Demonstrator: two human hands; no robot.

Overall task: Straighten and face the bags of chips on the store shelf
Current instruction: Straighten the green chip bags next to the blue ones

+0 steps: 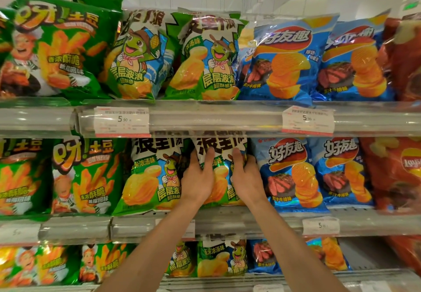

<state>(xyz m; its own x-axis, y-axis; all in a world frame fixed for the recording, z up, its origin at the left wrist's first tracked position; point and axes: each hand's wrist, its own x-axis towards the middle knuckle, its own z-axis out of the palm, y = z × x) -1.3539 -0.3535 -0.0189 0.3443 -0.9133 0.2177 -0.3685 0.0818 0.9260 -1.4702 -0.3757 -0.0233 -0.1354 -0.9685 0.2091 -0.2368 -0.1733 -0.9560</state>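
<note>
Head view gives me three tiers of a store shelf under a white ceiling with small spot lights. The middle shelf [227, 217] has a clear plastic rail along its front edge, and the tier above carries a white price tag [121, 122] reading 5.90, with a second price tag [308, 121] further right.

Each tier runs the same order from left to right: green potato-stick bags [84, 175], green-and-white turtle bags, blue steak-flavour bags [289, 173], then red bags [396, 173] at the far right edge (one shows a Lay's logo). All of them stand upright with their fronts towards me, packed side by side and touching.

I see both arms reaching up from the bottom of the frame to the middle tier. The left hand [198, 175] and the right hand [247, 175] sit on the same turtle chip bag [219, 153], which stands between another turtle bag [150, 173] on its left and the blue bags on its right. The left fingers [208, 158] lie spread over the bag's front, with the outer ones wrapping its left edge. The right fingers [237, 157] curl round the bag's right edge, next to the blue bag. The bag is gripped from both sides, upright, its bottom at the shelf rail and its top tucked under the rail of the tier above.
</note>
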